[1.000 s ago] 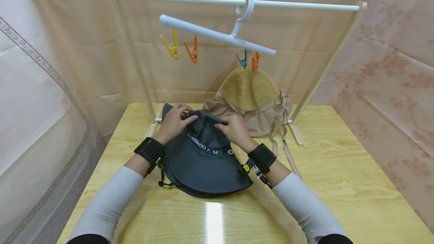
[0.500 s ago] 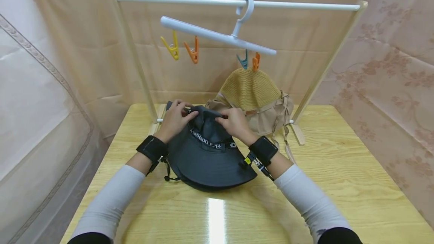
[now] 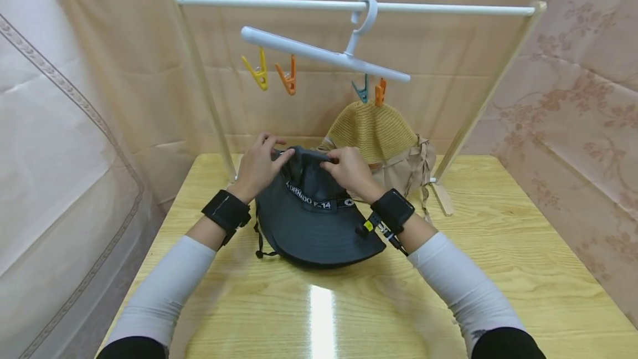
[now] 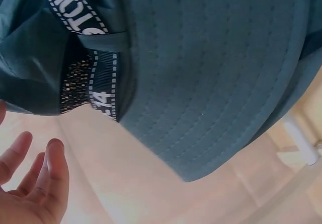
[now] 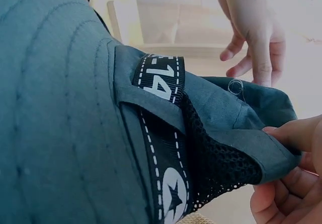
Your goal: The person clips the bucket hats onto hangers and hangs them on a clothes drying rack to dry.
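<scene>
A dark grey-blue bucket hat (image 3: pixel 319 234) with a lettered band hangs from both hands, its wide brim toward me. My left hand (image 3: pixel 256 165) pinches the left side of its crown, thumb in front. On the crown's other side, my right hand (image 3: pixel 351 172) grips the fabric between thumb and fingers; the right wrist view shows this pinch beside black mesh (image 5: pixel 216 158). A white hanger (image 3: pixel 309 51) hangs tilted above, with yellow (image 3: pixel 259 73) and orange (image 3: pixel 289 77) clips over the hat. My left hand is out of the left wrist view, where the right hand's fingers (image 4: pixel 55 168) show.
A tan and straw-coloured hat (image 3: pixel 374 134) hangs from a blue clip (image 3: pixel 362 90) and an orange clip (image 3: pixel 380 93) on the hanger's right. The hanger hooks over a white rod (image 3: pixel 259 1) on a wooden stand. Below is a wooden table (image 3: pixel 498 259); curtains (image 3: pixel 124 71) surround it.
Both hands have moved the dark hat slightly away from me and upward, toward the hanger. Its brim now covers less of the near table. The clips stay on the hanger.
</scene>
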The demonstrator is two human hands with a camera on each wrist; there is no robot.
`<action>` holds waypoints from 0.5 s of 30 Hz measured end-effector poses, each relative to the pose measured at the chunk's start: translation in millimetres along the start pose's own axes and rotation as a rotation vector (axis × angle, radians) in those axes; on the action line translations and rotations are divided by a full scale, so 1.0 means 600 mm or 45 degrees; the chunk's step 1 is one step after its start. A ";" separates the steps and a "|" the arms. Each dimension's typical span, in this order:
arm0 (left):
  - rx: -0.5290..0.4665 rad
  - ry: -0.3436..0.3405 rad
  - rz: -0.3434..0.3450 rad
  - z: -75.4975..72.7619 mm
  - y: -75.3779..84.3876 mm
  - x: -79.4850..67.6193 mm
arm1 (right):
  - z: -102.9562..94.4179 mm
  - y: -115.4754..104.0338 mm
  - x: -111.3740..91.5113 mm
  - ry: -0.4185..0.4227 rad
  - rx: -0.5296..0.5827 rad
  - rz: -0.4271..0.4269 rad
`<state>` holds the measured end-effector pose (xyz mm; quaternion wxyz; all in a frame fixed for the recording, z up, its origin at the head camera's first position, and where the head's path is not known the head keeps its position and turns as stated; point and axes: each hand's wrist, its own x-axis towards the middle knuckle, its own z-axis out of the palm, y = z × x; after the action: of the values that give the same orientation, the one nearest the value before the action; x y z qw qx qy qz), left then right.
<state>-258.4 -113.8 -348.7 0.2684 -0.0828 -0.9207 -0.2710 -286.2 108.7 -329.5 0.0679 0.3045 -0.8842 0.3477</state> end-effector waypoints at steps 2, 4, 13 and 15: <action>0.020 0.028 0.026 -0.002 0.005 0.003 | -0.004 -0.002 0.003 0.005 -0.012 0.004; 0.026 0.051 0.045 -0.005 0.010 0.005 | -0.007 -0.006 0.005 0.018 -0.019 0.006; 0.031 0.043 0.022 -0.014 0.019 0.011 | -0.010 -0.018 0.011 0.026 -0.043 0.027; 0.023 0.049 0.019 -0.017 0.024 0.013 | -0.012 -0.021 0.012 0.028 -0.043 0.034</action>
<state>-256.4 -107.4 -330.8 0.2887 -0.0820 -0.9172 -0.2622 -285.3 103.0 -314.3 0.0781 0.2878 -0.8930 0.3371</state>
